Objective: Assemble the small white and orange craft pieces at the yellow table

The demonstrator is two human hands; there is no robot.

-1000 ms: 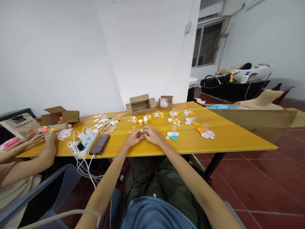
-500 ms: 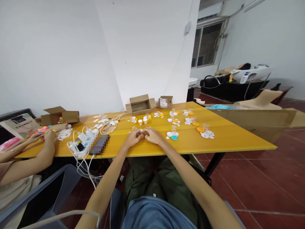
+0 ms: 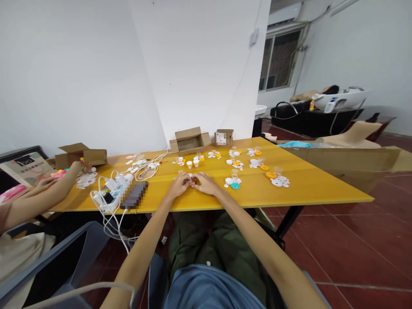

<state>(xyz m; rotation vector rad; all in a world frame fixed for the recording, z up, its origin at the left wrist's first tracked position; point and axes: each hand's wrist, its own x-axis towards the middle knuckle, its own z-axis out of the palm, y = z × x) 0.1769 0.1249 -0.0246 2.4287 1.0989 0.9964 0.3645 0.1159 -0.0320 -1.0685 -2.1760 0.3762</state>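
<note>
My left hand (image 3: 179,185) and my right hand (image 3: 205,183) meet at the fingertips above the near part of the table. Their fingers are bent around something small that I cannot make out, mostly covered by the fingers. Just beyond them stand small white-and-orange cups (image 3: 189,164). To the right of my right hand lies a pile of white discs (image 3: 229,182) with a teal ring (image 3: 235,186) and a clear cup (image 3: 234,173). Farther right is a larger pile of white discs (image 3: 283,182) beside an orange ring (image 3: 271,175).
The yellow table (image 3: 309,189) carries several more piles of small parts. An open cardboard box (image 3: 189,141) and a smaller box (image 3: 224,138) stand at the back. Left of me are a power strip (image 3: 112,195), cables and a blurred-out device (image 3: 134,195). A co-worker's arm (image 3: 48,195) reaches across farther left.
My hands stay in nearly the same place, their fingertips shifted slightly closer around the small thing. The co-worker's arm has moved forward toward the open box on the left.
</note>
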